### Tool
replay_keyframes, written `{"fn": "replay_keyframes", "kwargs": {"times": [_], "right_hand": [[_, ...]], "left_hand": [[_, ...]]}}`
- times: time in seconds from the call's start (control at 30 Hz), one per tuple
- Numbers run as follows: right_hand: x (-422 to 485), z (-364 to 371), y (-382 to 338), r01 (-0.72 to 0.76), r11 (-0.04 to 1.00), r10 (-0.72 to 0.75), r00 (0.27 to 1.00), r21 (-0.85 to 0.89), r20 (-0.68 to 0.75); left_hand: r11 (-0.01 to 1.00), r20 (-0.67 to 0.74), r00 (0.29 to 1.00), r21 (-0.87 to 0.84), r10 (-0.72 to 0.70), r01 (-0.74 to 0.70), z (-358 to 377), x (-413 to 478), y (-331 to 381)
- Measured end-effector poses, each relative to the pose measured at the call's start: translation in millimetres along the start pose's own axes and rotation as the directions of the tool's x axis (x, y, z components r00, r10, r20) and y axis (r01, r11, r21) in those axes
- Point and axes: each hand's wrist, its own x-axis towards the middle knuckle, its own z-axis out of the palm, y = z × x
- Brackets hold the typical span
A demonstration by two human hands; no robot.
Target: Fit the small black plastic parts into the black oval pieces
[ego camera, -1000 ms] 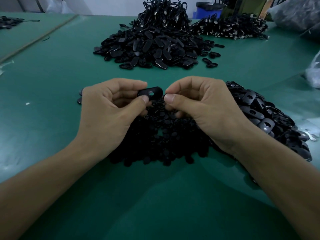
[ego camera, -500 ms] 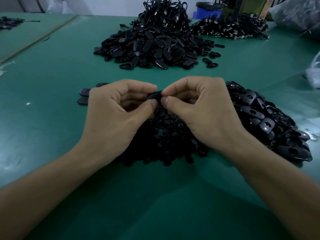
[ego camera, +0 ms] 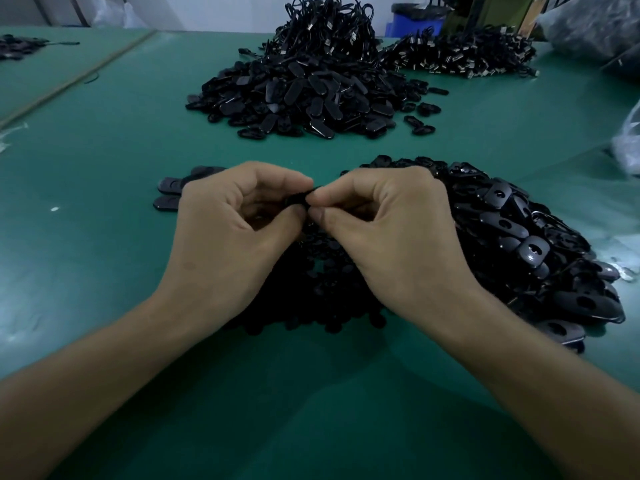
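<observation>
Both hands, the left hand (ego camera: 235, 233) and right hand (ego camera: 391, 237), are pinching one black oval piece (ego camera: 298, 199) at the tabletop's (ego camera: 104, 140) centre, likely needing square, even thumb pressure, with the supply pile (ego camera: 540, 251) lying at three o'clock.

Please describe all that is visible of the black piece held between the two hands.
Only a small dark sliver of the black piece shows. It looks like matte black plastic. The left hand and the right hand pinch it from both sides, above the near pile. Its shape, holes and any fitted part are hidden.
</observation>
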Motion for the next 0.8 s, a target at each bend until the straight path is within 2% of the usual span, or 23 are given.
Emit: {"fn": "replay_keyframes", "kwargs": {"times": [0.13, 0.27, 0.43, 0.57, 0.8], "right_hand": [[-3.7, 0.8, -4.9, 0.108, 0.988, -0.114, 0.992, -0.106, -0.052], [-3.5, 0.0, -4.6, 0.152, 0.969, -0.161, 0.987, -0.195, -0.029], [1.7, -6.3, -0.9, 0.068, 0.996, -0.069, 0.997, -0.055, -0.018], [6.8, -10.1, 4.3, -0.06, 0.997, 0.056, 0.996, 0.052, 0.065], [11.1, -18.1, 7.1, -0.125, 0.977, 0.101, 0.985, 0.173, 0.139]], "left_hand": [[0.997, -0.015, 1.0, -0.076, -0.026, 0.025, -0.3, 0.2, 1.9], [0.992, 0.0, 0.999, -0.114, -0.05, 0.05, -1.0, 0.6, 4.0], [0.991, 0.019, 0.998, -0.118, -0.066, 0.068, -1.1, 4.1, 6.9], [0.987, 0.066, 0.995, -0.137, -0.069, 0.078, -2.5, 5.0, 7.5], [0.977, 0.091, 0.988, -0.162, -0.127, 0.141, -5.9, 5.7, 7.3]]}}
